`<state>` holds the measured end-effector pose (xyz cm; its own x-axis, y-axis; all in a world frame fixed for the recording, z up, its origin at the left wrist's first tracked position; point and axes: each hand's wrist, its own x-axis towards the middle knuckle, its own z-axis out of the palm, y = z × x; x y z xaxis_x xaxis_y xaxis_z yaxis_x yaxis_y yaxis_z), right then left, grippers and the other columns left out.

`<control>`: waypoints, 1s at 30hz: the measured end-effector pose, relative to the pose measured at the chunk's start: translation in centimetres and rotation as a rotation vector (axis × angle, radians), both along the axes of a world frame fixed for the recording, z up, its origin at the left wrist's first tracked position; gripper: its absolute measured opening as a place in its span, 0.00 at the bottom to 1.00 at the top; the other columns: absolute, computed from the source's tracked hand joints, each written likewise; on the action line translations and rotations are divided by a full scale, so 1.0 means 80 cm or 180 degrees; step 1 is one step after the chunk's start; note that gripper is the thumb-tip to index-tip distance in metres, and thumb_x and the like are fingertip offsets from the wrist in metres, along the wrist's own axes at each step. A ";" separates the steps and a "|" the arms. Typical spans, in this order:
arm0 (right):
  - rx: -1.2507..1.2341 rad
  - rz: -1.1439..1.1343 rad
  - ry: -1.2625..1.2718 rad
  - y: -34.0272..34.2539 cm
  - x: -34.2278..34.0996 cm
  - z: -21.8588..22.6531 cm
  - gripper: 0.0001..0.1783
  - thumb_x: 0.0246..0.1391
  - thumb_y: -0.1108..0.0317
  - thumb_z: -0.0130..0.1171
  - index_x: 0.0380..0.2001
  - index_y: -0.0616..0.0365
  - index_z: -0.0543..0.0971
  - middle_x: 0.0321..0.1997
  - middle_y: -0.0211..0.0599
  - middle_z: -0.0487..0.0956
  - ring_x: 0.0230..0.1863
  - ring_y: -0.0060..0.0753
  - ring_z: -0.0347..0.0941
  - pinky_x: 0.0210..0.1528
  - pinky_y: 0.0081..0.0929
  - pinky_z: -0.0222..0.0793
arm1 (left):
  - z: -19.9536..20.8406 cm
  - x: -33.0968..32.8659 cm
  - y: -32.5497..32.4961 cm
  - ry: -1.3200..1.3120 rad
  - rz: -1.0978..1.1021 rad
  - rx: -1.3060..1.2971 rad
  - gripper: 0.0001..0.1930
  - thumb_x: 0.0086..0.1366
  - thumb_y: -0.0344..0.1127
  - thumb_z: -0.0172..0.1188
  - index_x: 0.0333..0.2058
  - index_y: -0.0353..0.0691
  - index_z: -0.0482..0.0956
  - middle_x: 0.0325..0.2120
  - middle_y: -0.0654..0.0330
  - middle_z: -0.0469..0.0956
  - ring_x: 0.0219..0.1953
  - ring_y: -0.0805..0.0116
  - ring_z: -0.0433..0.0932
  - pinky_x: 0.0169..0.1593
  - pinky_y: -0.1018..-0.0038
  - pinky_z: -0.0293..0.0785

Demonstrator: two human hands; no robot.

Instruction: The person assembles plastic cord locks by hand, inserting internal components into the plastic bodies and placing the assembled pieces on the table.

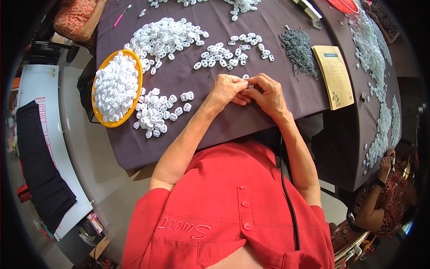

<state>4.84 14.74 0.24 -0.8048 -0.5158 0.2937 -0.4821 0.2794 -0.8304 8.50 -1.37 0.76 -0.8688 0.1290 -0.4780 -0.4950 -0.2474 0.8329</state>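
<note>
My left hand [226, 92] and my right hand [268, 92] meet above the near edge of the dark table, fingertips pinched together. Between them shows a small white plastic piece [245, 77], partly covered by my fingers; it resembles the two-holed cord locks around it. A second bit of white [251, 86] peeks out at my right fingertips. Just beyond my hands lies a loose cluster of white two-holed cord locks [219, 54]. To the left, more of them form a small heap [154, 112], near an orange-rimmed basin [140, 74] piled with similar white pieces.
A large white heap [163, 36] spreads farther back. Small grey pieces, perhaps springs, form a pile [299, 51] beside a tan paper packet [333, 76]. A pink-handled tool [118, 20] lies far left. Other people sit at the upper left and right; translucent pieces [380, 112] cover the right table.
</note>
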 end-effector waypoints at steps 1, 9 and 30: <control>-0.0017 0.0014 -0.0001 0.000 -0.001 -0.002 0.09 0.40 0.74 0.61 0.29 0.64 0.77 0.25 0.37 0.73 0.24 0.32 0.72 0.28 0.25 0.68 | 0.001 0.000 0.001 -0.0003 0.0002 -0.0002 0.11 0.63 0.35 0.53 0.31 0.32 0.78 0.23 0.57 0.79 0.23 0.69 0.80 0.26 0.78 0.79; 0.0029 0.0030 0.0071 0.001 0.000 -0.002 0.10 0.41 0.74 0.60 0.31 0.63 0.76 0.25 0.39 0.73 0.26 0.35 0.73 0.28 0.27 0.68 | 0.002 0.003 0.009 -0.0042 0.0233 -0.0038 0.10 0.62 0.34 0.53 0.30 0.33 0.78 0.22 0.57 0.79 0.22 0.70 0.80 0.26 0.78 0.79; -0.0148 -0.0132 0.0209 0.001 -0.002 -0.012 0.09 0.42 0.74 0.60 0.30 0.63 0.78 0.26 0.38 0.76 0.25 0.34 0.75 0.27 0.25 0.70 | 0.000 0.004 0.009 0.0001 0.0208 0.0230 0.09 0.63 0.33 0.53 0.32 0.32 0.77 0.25 0.55 0.79 0.25 0.67 0.80 0.30 0.74 0.80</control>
